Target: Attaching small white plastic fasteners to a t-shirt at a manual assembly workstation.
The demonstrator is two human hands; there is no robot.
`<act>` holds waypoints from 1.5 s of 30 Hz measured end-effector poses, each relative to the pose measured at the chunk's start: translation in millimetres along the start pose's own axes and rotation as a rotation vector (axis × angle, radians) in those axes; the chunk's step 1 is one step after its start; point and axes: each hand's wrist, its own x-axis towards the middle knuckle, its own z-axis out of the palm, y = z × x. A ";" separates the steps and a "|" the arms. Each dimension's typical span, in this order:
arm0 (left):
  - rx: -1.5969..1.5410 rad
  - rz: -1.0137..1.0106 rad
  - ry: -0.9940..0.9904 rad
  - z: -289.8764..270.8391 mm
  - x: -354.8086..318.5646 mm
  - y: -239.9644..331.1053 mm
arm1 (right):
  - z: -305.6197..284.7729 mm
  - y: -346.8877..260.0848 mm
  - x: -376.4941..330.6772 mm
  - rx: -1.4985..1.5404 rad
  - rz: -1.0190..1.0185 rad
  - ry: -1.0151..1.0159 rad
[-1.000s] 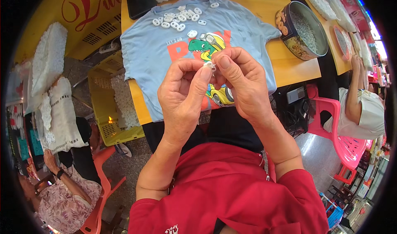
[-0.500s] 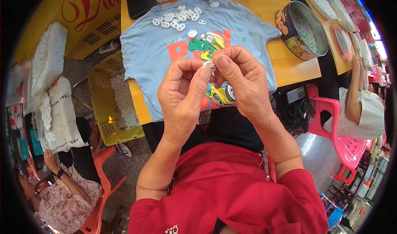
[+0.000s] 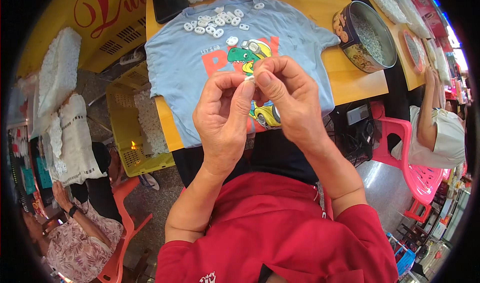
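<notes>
My left hand [image 3: 224,113] pinches a small white plastic cord lock [image 3: 249,78] between thumb and forefinger, above the light blue T-shirt [image 3: 175,78] spread on the table. Pressed up against it from the other side is my right hand [image 3: 291,95], its thumb and forefinger closed; what lies between them is hidden. Several more white two-holed cord locks [image 3: 218,32] lie loose on the upper part of the shirt, and a single one [image 3: 232,41] sits nearer my fingers, by the dinosaur print.
A round tin [image 3: 345,50] holding small shiny metal bits stands at the right on the yellow table [image 3: 360,90]. A dark phone-like slab [image 3: 170,3] lies at the far left. A yellow crate [image 3: 117,138] is on the left below. People sit on both sides, one on a pink chair [image 3: 420,175].
Both hands have shifted very slightly, and the right thumb has come closer to the left fingertips. The loose cord locks lie as before.
</notes>
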 end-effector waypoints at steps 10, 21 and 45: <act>-0.004 -0.098 0.048 -5.0 4.7 -3.7 | 9.1 20.1 4.5 0.106 -0.060 0.113; -0.101 -0.171 0.018 -9.2 6.4 -1.3 | -8.6 4.9 -0.4 -0.027 0.003 -0.015; 0.025 -0.133 -0.138 -9.7 5.3 6.1 | -37.9 -31.4 17.8 -1.000 -0.631 -0.300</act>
